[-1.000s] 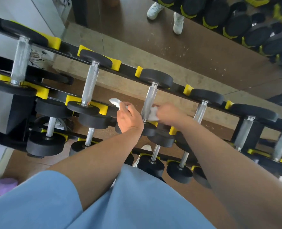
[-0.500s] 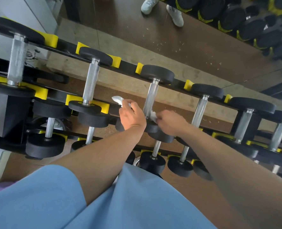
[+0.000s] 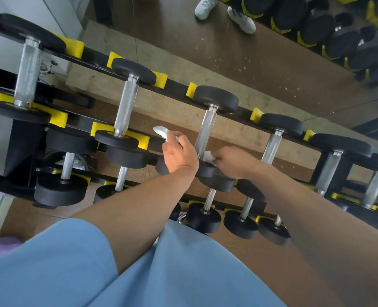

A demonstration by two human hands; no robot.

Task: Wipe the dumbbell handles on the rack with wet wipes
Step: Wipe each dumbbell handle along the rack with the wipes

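Head view: right hand (image 3: 232,161) pinches a wet wipe (image 3: 208,156), now slid down to the near end of the third dumbbell handle (image 3: 206,131) on the rack's (image 3: 177,84) top tier, probably finishing it; left hand (image 3: 179,154) grips another wipe (image 3: 161,131).

Rack (image 3: 177,84) runs diagonally from upper left to lower right, carrying dumbbells in tiers, handles pointing away from the viewer. Top tier, left to right: first handle (image 3: 27,72), second handle (image 3: 126,105), third handle (image 3: 206,131), fourth handle (image 3: 271,147), further ones at far right. Lower tiers lie nearer the viewer, below the top one. Left hand (image 3: 179,154) lies between the second and third handles, holding a wipe (image 3: 161,130) that projects to its left. Right hand (image 3: 234,161) lies just right of the third handle's near end, pressing a second wipe (image 3: 208,156) against it. Mirror (image 3: 272,52) stands behind the rack.
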